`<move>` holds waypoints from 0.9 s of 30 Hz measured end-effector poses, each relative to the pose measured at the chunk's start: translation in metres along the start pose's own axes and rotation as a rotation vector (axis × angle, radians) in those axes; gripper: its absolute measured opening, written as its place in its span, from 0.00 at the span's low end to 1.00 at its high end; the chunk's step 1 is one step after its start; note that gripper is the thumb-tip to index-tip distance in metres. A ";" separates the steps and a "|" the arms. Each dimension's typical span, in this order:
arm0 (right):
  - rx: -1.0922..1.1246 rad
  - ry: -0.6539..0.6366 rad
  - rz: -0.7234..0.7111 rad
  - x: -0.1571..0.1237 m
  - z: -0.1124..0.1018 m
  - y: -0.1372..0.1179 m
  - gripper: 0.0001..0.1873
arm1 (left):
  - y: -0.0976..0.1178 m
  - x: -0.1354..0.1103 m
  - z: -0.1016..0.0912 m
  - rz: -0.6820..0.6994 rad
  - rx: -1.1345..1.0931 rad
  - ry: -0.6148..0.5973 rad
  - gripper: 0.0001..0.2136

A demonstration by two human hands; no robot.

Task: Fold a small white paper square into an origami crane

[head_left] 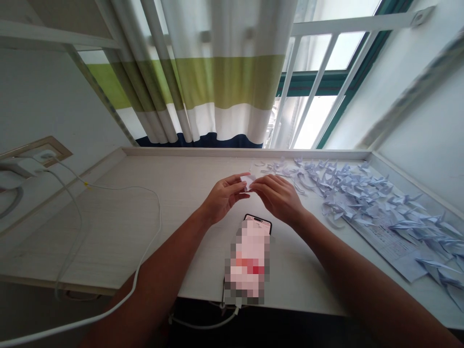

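Head view: a white cable (119,188) crosses the left of the desk (145,241). The left hand (221,198) and right hand (279,195) meet above a phone (250,256), both pinching a small white paper piece (248,181) between closed fingertips. Folded paper cranes (362,193) lie scattered at the right.

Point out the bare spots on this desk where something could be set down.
Bare desk lies between the white cable and the left hand, and behind the hands up to the curtain. Right of the right hand, paper cranes crowd it; the phone fills the front middle.
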State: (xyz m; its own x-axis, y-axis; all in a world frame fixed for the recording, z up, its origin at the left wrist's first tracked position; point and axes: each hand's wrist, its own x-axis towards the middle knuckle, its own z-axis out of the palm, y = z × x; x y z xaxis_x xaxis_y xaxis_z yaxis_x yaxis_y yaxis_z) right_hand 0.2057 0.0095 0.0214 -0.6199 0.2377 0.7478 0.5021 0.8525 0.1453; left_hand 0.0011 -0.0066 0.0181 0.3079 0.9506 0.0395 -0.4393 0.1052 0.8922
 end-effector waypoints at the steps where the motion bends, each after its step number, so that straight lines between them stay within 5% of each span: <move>1: 0.042 0.026 0.043 0.001 -0.001 -0.001 0.06 | 0.000 0.000 0.000 0.005 -0.006 -0.031 0.18; 6: 0.360 0.096 0.323 0.006 -0.006 -0.006 0.04 | -0.002 0.000 -0.005 0.035 0.010 -0.105 0.21; 11: 0.648 0.157 0.579 0.012 -0.010 -0.009 0.07 | -0.007 0.002 -0.005 0.079 0.122 -0.052 0.22; 18: 0.602 0.166 0.729 0.013 -0.002 -0.017 0.12 | -0.016 0.002 0.004 0.256 0.407 0.110 0.12; 22: 0.652 0.057 0.841 0.011 0.004 -0.017 0.16 | -0.018 0.004 0.004 0.347 0.480 0.266 0.12; 27: 0.597 0.030 0.856 0.010 0.006 -0.018 0.14 | -0.018 0.000 0.007 0.330 0.621 0.237 0.12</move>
State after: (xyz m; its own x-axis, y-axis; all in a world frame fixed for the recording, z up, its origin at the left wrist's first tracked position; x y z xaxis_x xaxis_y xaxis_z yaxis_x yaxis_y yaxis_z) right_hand 0.1863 -0.0006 0.0222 -0.1784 0.8661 0.4669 0.3822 0.4982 -0.7782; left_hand 0.0152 -0.0106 0.0054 0.0214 0.9491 0.3143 0.1023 -0.3148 0.9436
